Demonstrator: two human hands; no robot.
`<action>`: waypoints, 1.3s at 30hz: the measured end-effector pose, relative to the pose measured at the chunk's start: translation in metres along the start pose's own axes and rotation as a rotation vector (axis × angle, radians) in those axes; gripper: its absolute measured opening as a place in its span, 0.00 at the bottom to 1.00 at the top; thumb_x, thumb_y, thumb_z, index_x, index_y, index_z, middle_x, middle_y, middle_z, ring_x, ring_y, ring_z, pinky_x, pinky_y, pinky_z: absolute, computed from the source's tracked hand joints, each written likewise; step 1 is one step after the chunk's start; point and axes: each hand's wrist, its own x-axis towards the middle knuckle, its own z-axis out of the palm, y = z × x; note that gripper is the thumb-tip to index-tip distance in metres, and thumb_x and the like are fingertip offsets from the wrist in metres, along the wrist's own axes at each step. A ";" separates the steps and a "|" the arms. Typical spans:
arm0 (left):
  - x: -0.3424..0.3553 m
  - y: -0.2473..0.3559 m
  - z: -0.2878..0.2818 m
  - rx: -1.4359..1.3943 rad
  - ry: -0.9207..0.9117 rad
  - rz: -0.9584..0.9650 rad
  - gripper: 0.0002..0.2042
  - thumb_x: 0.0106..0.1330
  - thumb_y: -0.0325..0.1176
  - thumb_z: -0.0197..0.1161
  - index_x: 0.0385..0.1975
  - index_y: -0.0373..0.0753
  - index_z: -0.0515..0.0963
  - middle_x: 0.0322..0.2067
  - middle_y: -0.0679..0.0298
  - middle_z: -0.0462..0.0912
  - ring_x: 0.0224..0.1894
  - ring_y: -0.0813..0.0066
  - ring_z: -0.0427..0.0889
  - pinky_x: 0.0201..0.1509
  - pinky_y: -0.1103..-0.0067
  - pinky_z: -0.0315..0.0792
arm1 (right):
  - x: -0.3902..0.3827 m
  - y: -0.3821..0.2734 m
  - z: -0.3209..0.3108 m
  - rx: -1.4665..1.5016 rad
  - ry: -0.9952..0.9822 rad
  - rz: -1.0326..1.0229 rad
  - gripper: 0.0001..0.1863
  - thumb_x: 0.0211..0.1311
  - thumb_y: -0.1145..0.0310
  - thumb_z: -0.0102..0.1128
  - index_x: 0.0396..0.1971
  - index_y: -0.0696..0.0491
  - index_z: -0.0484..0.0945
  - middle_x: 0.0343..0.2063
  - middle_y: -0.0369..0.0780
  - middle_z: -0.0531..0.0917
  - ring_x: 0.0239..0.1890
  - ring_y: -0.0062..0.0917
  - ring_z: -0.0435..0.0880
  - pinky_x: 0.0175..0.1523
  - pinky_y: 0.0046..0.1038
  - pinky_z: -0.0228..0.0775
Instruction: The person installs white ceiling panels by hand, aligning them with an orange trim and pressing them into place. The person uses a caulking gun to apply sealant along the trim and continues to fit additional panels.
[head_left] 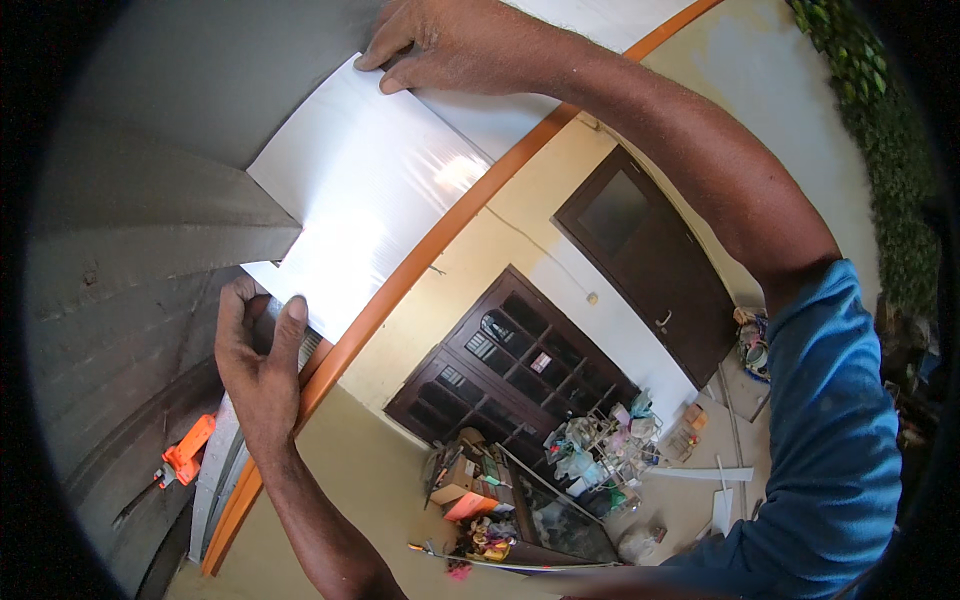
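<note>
White panel (365, 170) is held lengthwise up-right, its upper end pinched by the right hand (440, 48), its lower end touched by the half-open left hand (258, 365), grip unclear.

The white sheet (370, 170) is smooth and glossy, with bright shine on its surface. It is placed slantwise, between a grey beam (200, 222) at its left and an orange strip (440, 248) at its right.

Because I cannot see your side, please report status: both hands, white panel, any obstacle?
Right hand pinching white panel at upper corner; left hand at lower end. Panel alongside orange trim. Grey beam end meets panel's left side, possibly obstructing.
</note>
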 end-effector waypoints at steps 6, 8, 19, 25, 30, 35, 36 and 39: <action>0.001 0.003 0.001 -0.020 0.021 0.014 0.19 0.72 0.38 0.79 0.54 0.38 0.79 0.46 0.61 0.83 0.52 0.68 0.81 0.60 0.67 0.76 | 0.000 0.021 0.011 -0.057 -0.063 0.001 0.12 0.71 0.72 0.73 0.50 0.60 0.91 0.49 0.50 0.92 0.52 0.38 0.93 0.59 0.37 0.85; 0.001 0.003 0.000 -0.027 0.001 0.004 0.19 0.72 0.37 0.79 0.54 0.37 0.78 0.46 0.61 0.83 0.52 0.69 0.81 0.60 0.68 0.76 | 0.000 0.026 0.021 -0.145 0.082 -0.083 0.15 0.70 0.71 0.76 0.54 0.56 0.93 0.52 0.48 0.93 0.53 0.36 0.93 0.62 0.36 0.86; 0.002 0.000 0.001 -0.111 -0.015 0.006 0.14 0.78 0.35 0.73 0.53 0.37 0.77 0.45 0.65 0.81 0.50 0.75 0.78 0.59 0.75 0.72 | -0.014 0.025 0.032 -0.024 0.226 0.080 0.12 0.67 0.73 0.77 0.48 0.59 0.95 0.39 0.51 0.94 0.42 0.38 0.95 0.54 0.40 0.88; 0.007 -0.005 0.008 -0.174 0.045 0.010 0.08 0.81 0.30 0.67 0.51 0.36 0.76 0.42 0.68 0.81 0.49 0.79 0.77 0.58 0.76 0.72 | -0.008 0.017 0.044 -0.149 0.193 0.197 0.13 0.71 0.69 0.77 0.51 0.59 0.94 0.47 0.50 0.94 0.47 0.35 0.95 0.56 0.36 0.87; 0.008 -0.004 0.007 -0.140 0.045 -0.029 0.08 0.80 0.32 0.70 0.47 0.37 0.79 0.39 0.68 0.81 0.44 0.79 0.75 0.53 0.78 0.71 | -0.007 0.019 0.059 -0.096 0.255 0.121 0.14 0.66 0.67 0.80 0.45 0.61 0.94 0.40 0.51 0.94 0.41 0.38 0.95 0.52 0.40 0.88; 0.010 0.000 0.007 -0.164 0.045 -0.063 0.07 0.80 0.32 0.70 0.47 0.37 0.79 0.37 0.68 0.81 0.43 0.80 0.76 0.51 0.78 0.72 | -0.006 0.015 0.067 -0.104 0.288 0.143 0.14 0.66 0.67 0.81 0.43 0.63 0.94 0.37 0.52 0.93 0.40 0.39 0.95 0.50 0.42 0.89; 0.011 0.000 0.007 -0.166 0.037 -0.056 0.07 0.80 0.32 0.70 0.47 0.37 0.79 0.37 0.68 0.81 0.43 0.80 0.76 0.51 0.78 0.72 | -0.006 0.014 0.065 -0.119 0.283 0.143 0.13 0.66 0.68 0.80 0.42 0.63 0.94 0.36 0.52 0.93 0.39 0.39 0.95 0.49 0.42 0.89; 0.010 0.001 0.006 -0.171 0.024 -0.049 0.08 0.79 0.31 0.70 0.48 0.38 0.79 0.38 0.68 0.82 0.43 0.80 0.76 0.52 0.78 0.72 | -0.003 0.013 0.056 -0.214 0.161 0.130 0.11 0.66 0.70 0.79 0.39 0.63 0.94 0.33 0.52 0.92 0.36 0.38 0.95 0.46 0.41 0.90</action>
